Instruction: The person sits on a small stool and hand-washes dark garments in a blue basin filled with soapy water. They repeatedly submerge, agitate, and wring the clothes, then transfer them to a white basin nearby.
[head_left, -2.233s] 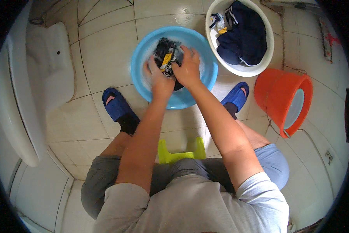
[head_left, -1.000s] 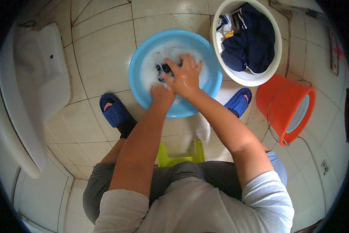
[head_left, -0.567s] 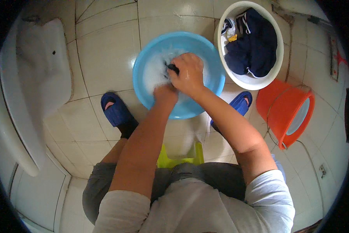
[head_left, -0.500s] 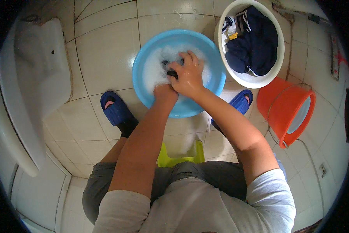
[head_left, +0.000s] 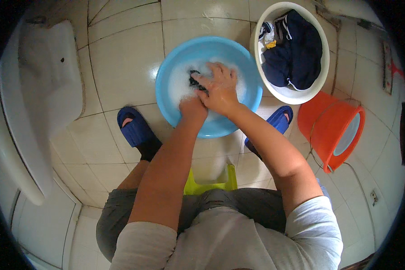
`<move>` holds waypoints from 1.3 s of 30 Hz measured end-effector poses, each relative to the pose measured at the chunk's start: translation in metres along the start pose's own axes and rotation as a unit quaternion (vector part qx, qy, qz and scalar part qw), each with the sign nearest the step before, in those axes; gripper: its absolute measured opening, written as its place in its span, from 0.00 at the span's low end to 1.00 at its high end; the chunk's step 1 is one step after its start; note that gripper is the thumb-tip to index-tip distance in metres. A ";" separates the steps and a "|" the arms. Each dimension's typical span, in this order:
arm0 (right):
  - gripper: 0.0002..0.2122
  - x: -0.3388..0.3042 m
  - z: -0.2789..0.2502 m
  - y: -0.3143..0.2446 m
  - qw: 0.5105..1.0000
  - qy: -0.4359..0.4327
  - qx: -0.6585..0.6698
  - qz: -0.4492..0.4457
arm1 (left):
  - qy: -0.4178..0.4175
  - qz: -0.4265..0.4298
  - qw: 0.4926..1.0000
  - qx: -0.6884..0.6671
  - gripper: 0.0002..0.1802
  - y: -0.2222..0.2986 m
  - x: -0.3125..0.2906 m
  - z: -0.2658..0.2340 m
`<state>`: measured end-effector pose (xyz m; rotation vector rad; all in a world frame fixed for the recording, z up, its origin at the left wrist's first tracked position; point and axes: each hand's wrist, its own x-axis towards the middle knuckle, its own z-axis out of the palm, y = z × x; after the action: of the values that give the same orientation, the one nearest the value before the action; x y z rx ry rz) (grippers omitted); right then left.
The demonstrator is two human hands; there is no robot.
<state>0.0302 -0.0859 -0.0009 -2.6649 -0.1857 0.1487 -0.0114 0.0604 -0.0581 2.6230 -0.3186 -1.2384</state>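
A light blue basin [head_left: 166, 101] full of white suds [head_left: 177, 81] stands on the floor between my feet. A wet, dark piece of cloth [head_left: 194, 81] pokes out of the foam near its middle. My right hand [head_left: 220, 90] lies over this cloth, its fingers bent and part of the cloth caught between thumb and forefinger. Close against it on the left, my left hand [head_left: 191, 107] dips into the suds up to about the knuckles. Foam hides the left fingers and whatever they touch.
Touching the basin's far right side is a cream tub [head_left: 289, 95] holding dark blue clothes [head_left: 297, 54]. An orange bucket [head_left: 308, 121] lies tilted at the right. A yellow-green stool [head_left: 211, 185] is beneath me. Blue slippers [head_left: 137, 128] flank the basin; a white fixture [head_left: 54, 76] stands left.
My right hand has shifted slightly down over the dark cloth, its fingers less raised. More of the cloth shows left of it. My left hand stays in the suds.
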 end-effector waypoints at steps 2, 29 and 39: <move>0.18 0.000 0.004 0.001 0.995 -0.018 -0.096 0.009 | -0.019 -0.025 1.000 -0.001 0.19 0.003 0.002 -0.002; 0.15 -0.007 -0.046 0.036 0.714 -0.058 0.594 0.366 | 0.299 -0.140 0.887 -0.322 0.32 0.010 -0.024 -0.036; 0.31 -0.063 -0.067 -0.018 0.590 -0.026 0.749 0.300 | -0.066 -0.053 0.373 -0.924 0.29 0.013 -0.044 -0.043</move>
<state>-0.0244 -0.1095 0.0716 -0.8817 0.6034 0.3740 -0.0066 0.0656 0.0039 0.4405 0.8234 -0.6831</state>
